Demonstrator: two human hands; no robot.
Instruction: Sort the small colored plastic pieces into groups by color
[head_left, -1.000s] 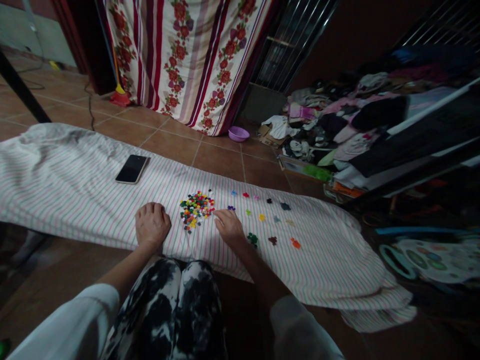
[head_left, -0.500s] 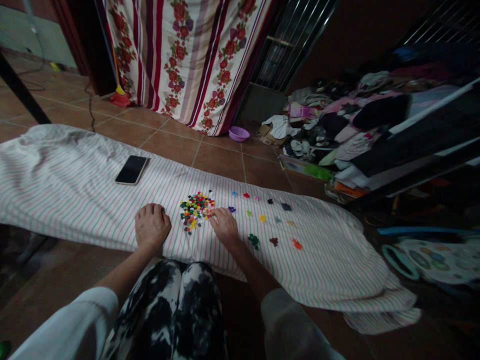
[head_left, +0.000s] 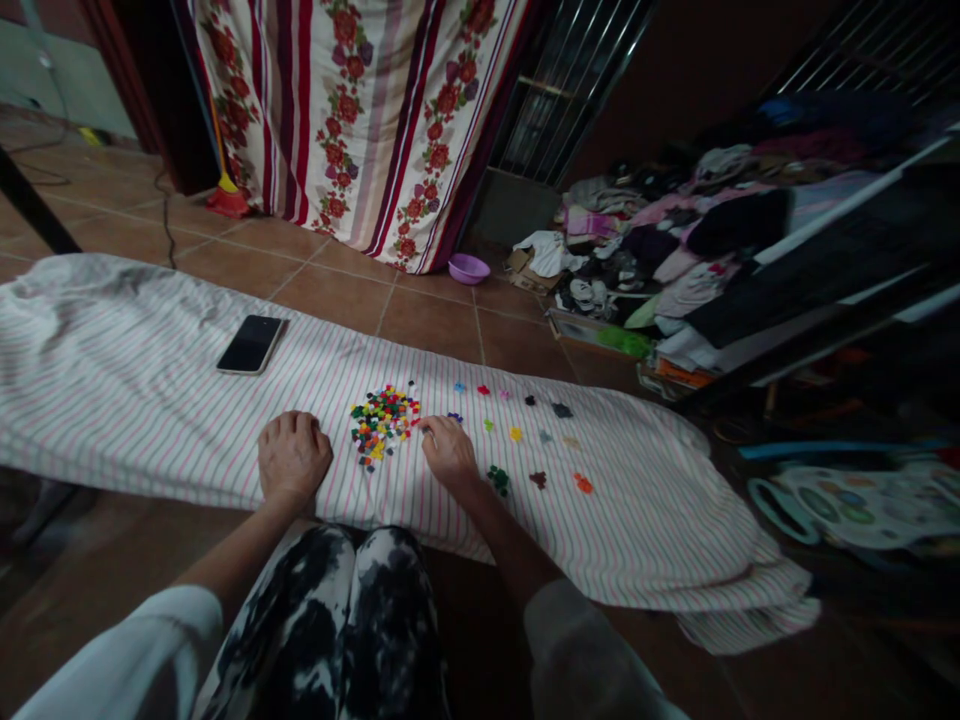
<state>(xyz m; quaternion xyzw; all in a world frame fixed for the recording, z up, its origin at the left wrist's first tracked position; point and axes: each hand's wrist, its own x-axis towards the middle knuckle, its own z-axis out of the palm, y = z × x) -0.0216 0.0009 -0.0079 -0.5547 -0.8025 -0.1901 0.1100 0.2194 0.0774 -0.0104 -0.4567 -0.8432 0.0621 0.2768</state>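
A heap of tiny coloured plastic pieces [head_left: 384,425] lies on the striped cloth [head_left: 637,540]. My right hand [head_left: 451,455] is at the heap's right edge, thumb and fingertips pinched, with a small red piece [head_left: 420,422] showing at their tips. Left of the heap, my left hand [head_left: 294,458] rests palm down on the cloth, fingers loosely bent, holding nothing visible. Right of the heap are small single-colour groups, among them dark green pieces [head_left: 498,480], brown pieces [head_left: 538,480], orange pieces [head_left: 583,483], yellow pieces [head_left: 516,433] and dark grey pieces [head_left: 562,410]. Dark blue pieces [head_left: 454,416] sit just beyond my right hand.
A phone [head_left: 252,344] lies on the cloth at the left. Beyond the cloth's far edge, a purple bowl [head_left: 469,268] stands on the tiled floor near a floral curtain [head_left: 375,130]. Clothes [head_left: 675,230] are piled at the right, and a broom [head_left: 227,198] leans at the back left.
My right hand has drawn slightly right, away from the heap, fingers still pinched. My left hand stays resting on the cloth. The whole view has shifted a little.
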